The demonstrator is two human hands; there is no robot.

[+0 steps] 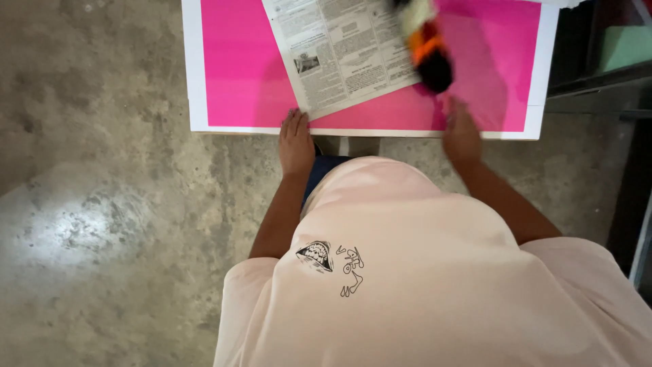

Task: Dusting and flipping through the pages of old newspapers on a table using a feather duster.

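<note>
Fingers [293, 121] of my left hand [296, 143] lie flat and together, tips touching the near corner of the newspaper [339, 51] at the table's front edge, gripping nothing. Biggest here is the concrete floor [102, 204], then the table [193, 81] with its bright pink sheet [238, 75], the newspaper spread tilted across it. My right hand [462, 136] rests on the pink near the edge, blurred; I cannot tell its grip. Just beyond it, a blurry orange, black and white object [426, 44].

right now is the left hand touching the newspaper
Touching. The head view shows the left hand flat at the table edge, its fingertips meeting the near corner of the newspaper.
</note>
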